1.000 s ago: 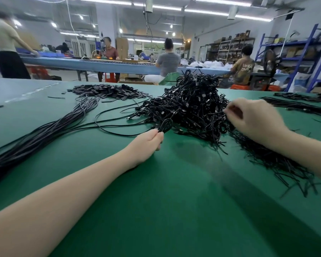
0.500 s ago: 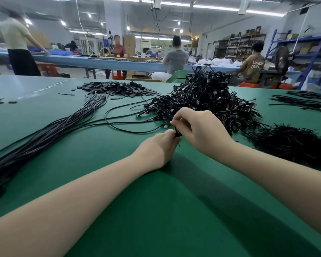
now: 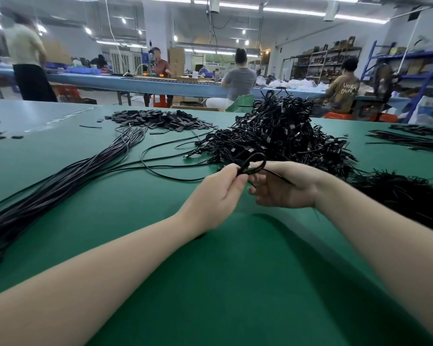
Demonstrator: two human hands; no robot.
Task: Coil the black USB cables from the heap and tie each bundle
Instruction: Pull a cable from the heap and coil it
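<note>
Left hand [image 3: 216,193] pinches a small cable loop [image 3: 253,163] above the green worktop [image 3: 235,270]; right hand [image 3: 283,187], fingers loosely curled, holds its other side. Heap [image 3: 280,133] lies just beyond.

Both my forearms reach forward, bare, and converge at centre. My left grip [image 3: 216,196] has its fingers curled and pinches a small cable loop [image 3: 253,163] at its base. My right grip [image 3: 284,186] is palm-up just beside it, fingers loosely bent, thumb near the loop; contact unclear.
</note>
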